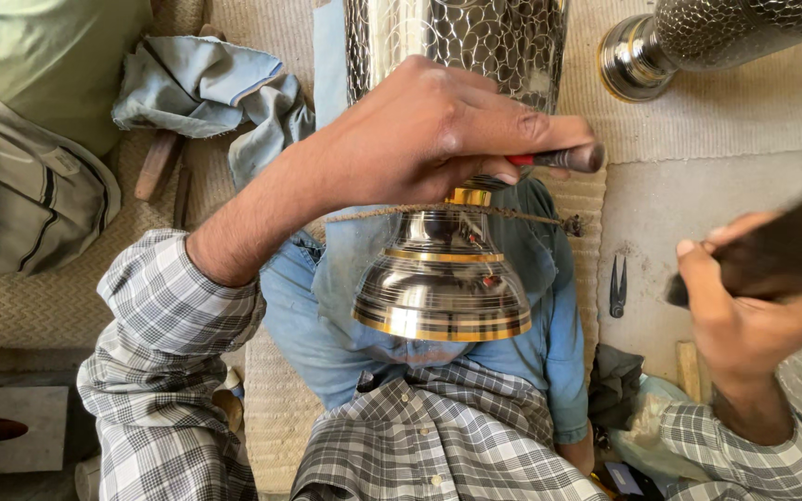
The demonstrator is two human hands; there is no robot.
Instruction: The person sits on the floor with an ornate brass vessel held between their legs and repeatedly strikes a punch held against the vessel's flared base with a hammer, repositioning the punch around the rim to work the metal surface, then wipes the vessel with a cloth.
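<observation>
Floor covered with woven beige matting [726,121]; person seated on it, legs in blue jeans, checked shirt sleeves. A large silver-and-gold metal vessel [445,278] lay across the lap, flared base toward the body, hammered body extending away from the wearer.

Left hand [420,139] was held over the vessel's narrow neck, fingers curled tight around a thin metal tool [563,159] with a red band, tip pointing away to the hand's right. Whether the tip touched the vessel could not be told. Just below this hand a rough cord [512,213] ran across the neck.

Right hand [744,315] was well apart to the right, fingers closed around a dark blurred handle [782,255]; its head was out of view.

Between the two hands, on the mat, lay small black snips [617,288]. Beyond the left hand: crumpled grey-blue cloth [206,83]. Beyond the right hand: a second hammered metal vessel [689,42], lying on its side.
</observation>
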